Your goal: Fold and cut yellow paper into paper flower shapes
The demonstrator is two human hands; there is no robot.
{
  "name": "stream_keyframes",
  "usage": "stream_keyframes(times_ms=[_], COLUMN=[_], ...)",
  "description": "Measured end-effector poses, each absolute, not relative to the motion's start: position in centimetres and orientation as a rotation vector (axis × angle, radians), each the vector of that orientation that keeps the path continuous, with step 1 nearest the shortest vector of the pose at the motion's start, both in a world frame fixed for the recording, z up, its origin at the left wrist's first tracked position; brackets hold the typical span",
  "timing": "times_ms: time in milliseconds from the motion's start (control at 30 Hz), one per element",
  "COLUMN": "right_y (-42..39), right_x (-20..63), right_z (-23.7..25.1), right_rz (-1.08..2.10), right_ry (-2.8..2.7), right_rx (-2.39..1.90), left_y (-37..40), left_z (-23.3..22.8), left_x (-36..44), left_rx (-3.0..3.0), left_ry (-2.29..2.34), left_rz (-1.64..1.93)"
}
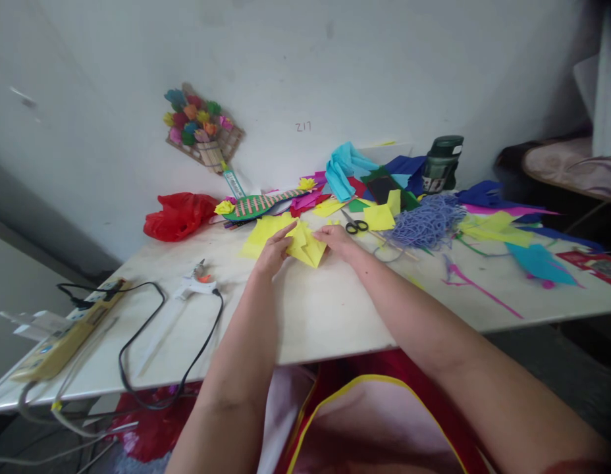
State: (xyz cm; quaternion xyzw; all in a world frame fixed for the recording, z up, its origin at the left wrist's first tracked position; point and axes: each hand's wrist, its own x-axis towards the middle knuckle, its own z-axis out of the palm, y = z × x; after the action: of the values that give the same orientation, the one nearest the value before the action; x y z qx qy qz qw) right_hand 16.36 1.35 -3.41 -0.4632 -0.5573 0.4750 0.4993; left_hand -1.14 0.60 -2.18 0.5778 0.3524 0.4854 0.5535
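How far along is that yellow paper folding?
Already done: the folded yellow paper shows several creases and pointed flaps. In hand: the left hand and right hand press its two sides on the table. Left: flat yellow sheets beside it lie unfolded.

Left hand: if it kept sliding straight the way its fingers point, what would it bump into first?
The left hand points up and right, toward the wall. It already touches the folded yellow paper, so it meets that first. Past it probably come the pink paper scraps, though depth is hard to judge.
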Motion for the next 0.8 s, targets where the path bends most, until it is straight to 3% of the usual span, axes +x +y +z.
stream_keyframes(times_ms=[800], right_y=[1.11], right_x=[16.34], right_z=[-3.37], right_rz=[1.151], right_ry=[-1.392], right_rx=[-1.109], left_y=[0.91], left_z=[-3.02], left_x=[-1.39], left_rx=[1.303], left_ry=[0.793], left_rz=[0.941])
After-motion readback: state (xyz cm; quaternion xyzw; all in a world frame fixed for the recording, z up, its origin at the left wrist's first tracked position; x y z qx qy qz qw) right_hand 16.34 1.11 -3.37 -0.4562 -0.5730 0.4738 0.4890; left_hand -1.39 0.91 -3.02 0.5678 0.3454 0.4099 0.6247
